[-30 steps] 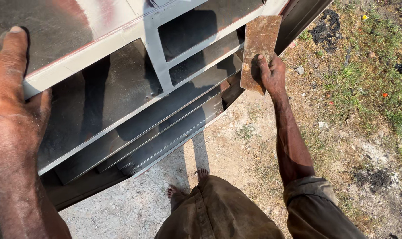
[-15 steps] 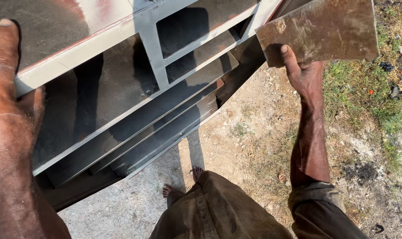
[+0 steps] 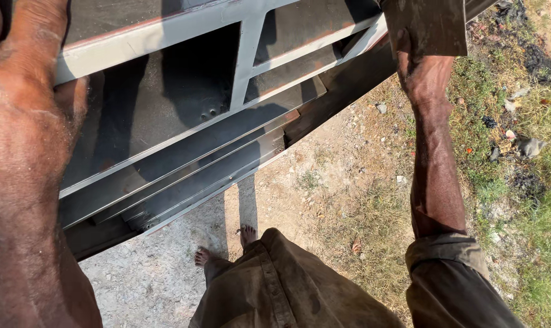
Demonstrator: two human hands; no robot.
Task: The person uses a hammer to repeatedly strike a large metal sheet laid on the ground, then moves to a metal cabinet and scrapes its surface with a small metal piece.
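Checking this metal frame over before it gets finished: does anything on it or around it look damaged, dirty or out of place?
No damage shows on the grey metal frame; its bars look straight. Reddish streaks mark some edges. The right hand holds a worn brown sheet at its top corner, the left hand rests flat on it. Litter lies in the grass.

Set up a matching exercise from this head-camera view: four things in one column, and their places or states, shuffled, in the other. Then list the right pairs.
Things
1. left hand
2. right hand
3. flat brown sheet
4. bare feet

Places or states
A. on the pale ground below the frame
B. laid flat on the grey metal frame at the left edge
C. gripped at the top right
D. raised at the frame's right end, holding something

Pairs: 1-B, 2-D, 3-C, 4-A
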